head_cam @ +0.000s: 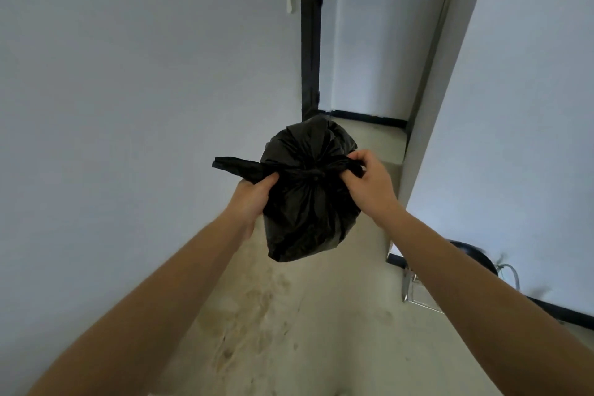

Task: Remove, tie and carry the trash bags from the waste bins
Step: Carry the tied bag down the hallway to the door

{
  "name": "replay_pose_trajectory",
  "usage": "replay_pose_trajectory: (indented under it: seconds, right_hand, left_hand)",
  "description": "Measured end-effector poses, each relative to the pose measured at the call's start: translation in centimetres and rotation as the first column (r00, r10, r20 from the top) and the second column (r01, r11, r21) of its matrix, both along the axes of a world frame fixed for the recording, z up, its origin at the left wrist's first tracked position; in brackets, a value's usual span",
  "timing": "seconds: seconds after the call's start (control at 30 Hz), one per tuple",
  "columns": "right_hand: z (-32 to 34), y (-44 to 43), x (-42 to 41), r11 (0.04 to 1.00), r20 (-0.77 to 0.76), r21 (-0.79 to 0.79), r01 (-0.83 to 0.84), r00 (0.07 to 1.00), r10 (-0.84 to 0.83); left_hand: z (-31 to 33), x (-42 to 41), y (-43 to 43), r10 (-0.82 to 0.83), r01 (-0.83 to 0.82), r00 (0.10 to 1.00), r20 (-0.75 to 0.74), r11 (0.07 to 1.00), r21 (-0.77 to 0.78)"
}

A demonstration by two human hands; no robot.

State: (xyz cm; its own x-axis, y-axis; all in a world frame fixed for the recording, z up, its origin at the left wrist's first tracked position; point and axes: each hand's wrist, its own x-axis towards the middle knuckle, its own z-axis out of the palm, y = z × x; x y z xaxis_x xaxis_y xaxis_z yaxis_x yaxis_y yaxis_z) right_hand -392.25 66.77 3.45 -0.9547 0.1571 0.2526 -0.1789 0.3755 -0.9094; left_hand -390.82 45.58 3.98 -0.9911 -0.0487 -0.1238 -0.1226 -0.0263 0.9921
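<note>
A full black trash bag [305, 212] hangs in the air in front of me, above the floor. Its top is gathered into a knot at the middle, with two flaps stretched out sideways. My left hand [254, 199] grips the left flap, whose loose end sticks out further left. My right hand [366, 183] pinches the right flap close to the knot. Both arms are stretched forward. No waste bin is identifiable in this view.
White walls stand on the left and right, forming a narrow passage with a stained beige floor [289, 315]. A dark door frame [310, 42] rises ahead. A dark round object [475, 255] and a metal rack [414, 292] sit by the right wall.
</note>
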Motion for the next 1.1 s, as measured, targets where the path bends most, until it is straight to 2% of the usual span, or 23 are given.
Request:
replay_pose_trajectory:
  seconds: [0.23,0.47,0.67,0.8,0.97,1.1]
  right_hand:
    - [-2.7,2.4,-22.9,0.998,-0.044,-0.065,0.024,0.999,-0.026]
    - [1.2,3.5,-45.9,0.986,-0.017,-0.165,0.018,1.000,-0.021]
    - [1.3,2.2,-62.8,0.991,-0.010,-0.119,-0.055,0.998,0.054]
    - [-0.4,1.0,-74.7,0.993,-0.008,-0.108,-0.049,0.999,0.048]
    - [-0.7,0.1,-88.7,0.997,-0.021,-0.071,-0.015,1.000,0.013]
    - [-1.6,1.6,-97.5,0.998,0.020,-0.061,0.029,0.999,-0.028]
  left_hand:
    - [-0.9,-24.3,2.9,-0.010,0.009,1.000,-0.017,1.000,-0.029]
    - [2.5,-45.9,4.6,-0.004,0.005,1.000,-0.021,0.999,0.045]
    - [1.6,-62.5,3.2,0.050,-0.048,0.999,-0.007,0.990,0.130]
    - [-0.3,-74.4,1.9,0.011,-0.005,1.000,-0.026,0.978,0.210]
    - [-0.5,-90.2,0.7,-0.066,0.078,0.995,-0.073,0.983,0.169]
    - [-1.3,-100.5,2.1,-0.131,0.133,0.991,-0.026,0.979,0.151]
